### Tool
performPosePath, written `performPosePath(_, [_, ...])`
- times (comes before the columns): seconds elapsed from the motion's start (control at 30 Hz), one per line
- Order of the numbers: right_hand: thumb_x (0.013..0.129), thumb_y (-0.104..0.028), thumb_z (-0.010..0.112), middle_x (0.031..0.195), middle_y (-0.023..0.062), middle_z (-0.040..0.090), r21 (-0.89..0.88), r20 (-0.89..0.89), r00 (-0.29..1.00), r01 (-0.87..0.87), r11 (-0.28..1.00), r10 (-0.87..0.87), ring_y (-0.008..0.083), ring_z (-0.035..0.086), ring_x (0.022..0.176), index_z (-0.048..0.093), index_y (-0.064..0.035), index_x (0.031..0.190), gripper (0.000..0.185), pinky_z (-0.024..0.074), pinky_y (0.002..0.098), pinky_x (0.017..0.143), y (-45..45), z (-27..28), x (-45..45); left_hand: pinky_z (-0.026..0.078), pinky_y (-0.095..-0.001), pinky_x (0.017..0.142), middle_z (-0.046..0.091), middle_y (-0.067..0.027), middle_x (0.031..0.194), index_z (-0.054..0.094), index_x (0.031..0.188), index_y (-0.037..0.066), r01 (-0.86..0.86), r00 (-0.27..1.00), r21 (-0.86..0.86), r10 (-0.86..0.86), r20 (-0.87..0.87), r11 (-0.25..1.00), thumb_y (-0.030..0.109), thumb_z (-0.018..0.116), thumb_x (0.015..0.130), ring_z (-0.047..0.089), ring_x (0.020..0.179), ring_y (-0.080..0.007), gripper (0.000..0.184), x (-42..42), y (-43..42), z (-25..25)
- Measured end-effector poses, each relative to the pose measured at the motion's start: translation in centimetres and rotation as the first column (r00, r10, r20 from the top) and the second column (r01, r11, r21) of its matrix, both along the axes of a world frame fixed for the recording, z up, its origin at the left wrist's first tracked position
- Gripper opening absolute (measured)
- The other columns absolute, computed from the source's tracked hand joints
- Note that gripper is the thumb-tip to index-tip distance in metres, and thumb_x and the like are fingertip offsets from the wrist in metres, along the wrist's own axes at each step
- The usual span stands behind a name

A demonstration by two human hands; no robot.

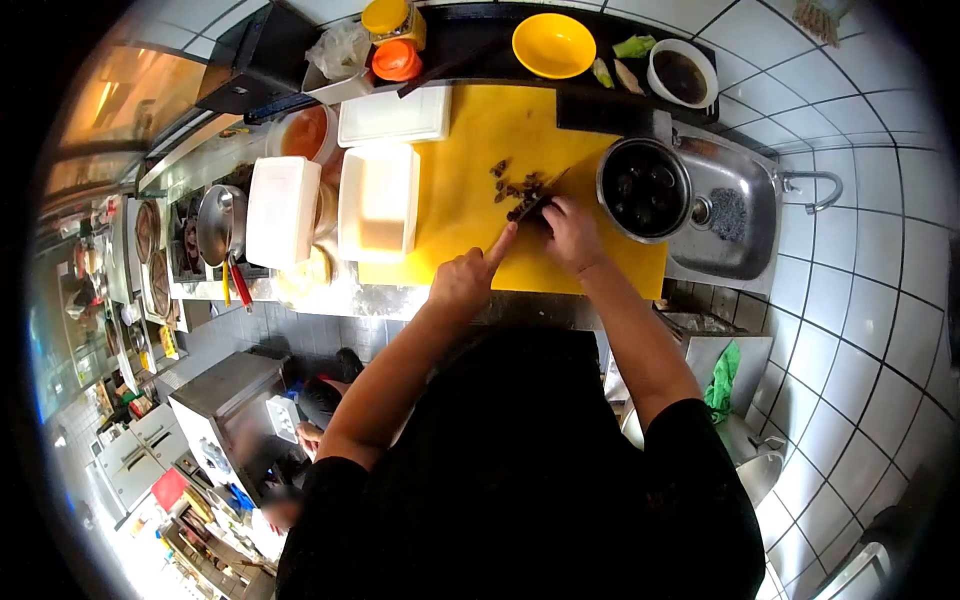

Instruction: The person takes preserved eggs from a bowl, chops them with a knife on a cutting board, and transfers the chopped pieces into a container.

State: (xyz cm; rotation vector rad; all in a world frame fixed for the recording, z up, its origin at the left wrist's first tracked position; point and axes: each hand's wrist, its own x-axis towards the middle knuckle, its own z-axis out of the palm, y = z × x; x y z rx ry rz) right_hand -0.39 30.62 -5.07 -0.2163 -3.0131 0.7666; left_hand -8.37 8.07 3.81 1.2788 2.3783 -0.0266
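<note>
My left hand (465, 283) is closed round what looks like a knife (545, 193), with the index finger stretched along it. The dark, thin blade slants up to the right and is hard to make out. My right hand (574, 236) is on the other side of the blade, fingers bent and pressed onto a dark piece of food (546, 208). Small dark chopped pieces (501, 185) lie scattered beyond the blade on the yellow cutting board (455, 215). To the right, a metal pot (601, 205) holds dark round lumps in dark liquid.
White plastic containers (345, 205) line the board's left side. A steel sink (765, 240) lies right of the pot. On the back shelf are a yellow bowl (554, 46) and a white bowl (708, 75) of dark liquid. A frying pan (221, 225) sits far left. Another person's hand (308, 438) shows lower left.
</note>
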Motion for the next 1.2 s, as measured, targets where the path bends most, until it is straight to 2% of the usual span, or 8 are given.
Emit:
performPosePath(0.1, [0.084, -0.014, 0.073, 0.13, 0.0251, 0.06, -0.002, -0.03, 1.0, 0.009, 1.0, -0.009, 0.0435, 0.058, 0.12, 0.068, 0.0, 0.114, 0.033, 0.0521, 0.0525, 0.1, 0.1, 0.7, 0.1, 0.058, -0.0451, 0.06, 0.065, -0.0169, 0.083, 0.015, 0.167, 0.027, -0.008, 1.0, 0.072, 0.008, 0.0, 0.997, 0.004, 0.058, 0.087, 0.069, 0.068, -0.0324, 0.094, -0.1, -0.3, 0.7])
performPosePath(0.2, [0.081, -0.013, 0.074, 0.106, 0.0188, 0.064, 0.008, -0.189, 0.981, 0.049, 0.999, -0.046, 0.0388, 0.061, 0.103, 0.069, -0.0027, 0.105, 0.026, 0.0533, 0.0486, 0.088, -0.1, -0.5, 0.3, 0.058, -0.0449, 0.06, 0.065, -0.0164, 0.081, 0.018, 0.167, 0.027, 0.0, 1.0, 0.091, -0.001, 0.013, 0.996, 0.004, 0.058, 0.087, 0.068, 0.066, -0.0324, 0.093, 0.3, -0.7, 2.1])
performPosePath(0.3, [0.086, -0.017, 0.072, 0.121, 0.0241, 0.062, -0.136, -0.09, 0.994, 0.044, 0.99, -0.057, 0.0419, 0.059, 0.113, 0.068, 0.0, 0.109, 0.029, 0.0535, 0.0503, 0.095, -0.2, 0.7, 0.1, 0.058, -0.0457, 0.061, 0.065, -0.0164, 0.082, 0.017, 0.167, 0.027, -0.003, 0.999, 0.045, 0.001, 0.041, 0.999, 0.004, 0.057, 0.088, 0.069, 0.067, -0.0328, 0.091, 0.6, -1.0, 2.9])
performPosePath(0.4, [0.086, -0.013, 0.072, 0.122, 0.024, 0.062, -0.078, 0.04, 0.999, 0.028, 0.997, -0.025, 0.0416, 0.059, 0.115, 0.068, -0.0002, 0.109, 0.027, 0.0534, 0.0488, 0.097, -0.1, 1.0, 0.1, 0.057, -0.0477, 0.064, 0.064, -0.0156, 0.083, 0.019, 0.166, 0.032, -0.043, 0.994, 0.075, 0.035, 0.103, 0.996, 0.003, 0.057, 0.088, 0.068, 0.069, -0.0343, 0.091, 0.8, -1.1, 2.8])
performPosePath(0.5, [0.085, -0.011, 0.072, 0.121, 0.0241, 0.062, 0.055, -0.142, 0.99, -0.009, 0.998, 0.017, 0.0413, 0.06, 0.115, 0.068, -0.0003, 0.106, 0.024, 0.0542, 0.0487, 0.096, -0.1, -0.7, 0.7, 0.057, -0.0478, 0.064, 0.065, -0.0158, 0.084, 0.019, 0.166, 0.032, -0.041, 0.997, 0.014, 0.04, 0.066, 0.999, 0.004, 0.056, 0.089, 0.068, 0.069, -0.0342, 0.09, 1.0, -0.6, 0.5])
performPosePath(0.8, [0.081, -0.009, 0.073, 0.118, 0.0244, 0.062, -0.078, -0.046, 0.997, 0.057, 0.995, -0.061, 0.0433, 0.06, 0.111, 0.067, -0.0001, 0.1, 0.022, 0.0544, 0.0495, 0.095, -0.3, 0.9, 1.7, 0.057, -0.0457, 0.059, 0.065, -0.0158, 0.083, 0.019, 0.167, 0.028, -0.009, 1.0, 0.085, 0.008, 0.012, 0.996, 0.005, 0.057, 0.088, 0.069, 0.066, -0.0311, 0.09, 1.1, -0.5, 1.9])
performPosePath(1.0, [0.083, -0.013, 0.073, 0.109, 0.0224, 0.062, 0.061, -0.23, 0.972, -0.042, 0.997, 0.055, 0.042, 0.06, 0.104, 0.068, 0.0019, 0.099, 0.023, 0.0545, 0.0498, 0.092, 0.1, -1.0, 1.8, 0.057, -0.0442, 0.057, 0.065, -0.0151, 0.082, 0.021, 0.166, 0.028, -0.004, 1.0, 0.072, 0.005, -0.005, 0.997, 0.006, 0.057, 0.089, 0.068, 0.065, -0.0306, 0.088, 1.6, -0.2, -0.1])
performPosePath(1.2, [0.079, -0.01, 0.075, 0.111, 0.023, 0.063, 0.037, -0.156, 0.988, -0.015, 0.999, 0.02, 0.0422, 0.061, 0.105, 0.068, 0.0022, 0.108, 0.032, 0.0534, 0.0497, 0.095, -0.1, -0.6, 2.2, 0.057, -0.0456, 0.06, 0.066, -0.0159, 0.084, 0.018, 0.167, 0.026, -0.027, 0.998, 0.053, 0.024, 0.051, 0.998, 0.006, 0.058, 0.089, 0.069, 0.068, -0.0321, 0.089, 1.3, -0.1, 0.7])
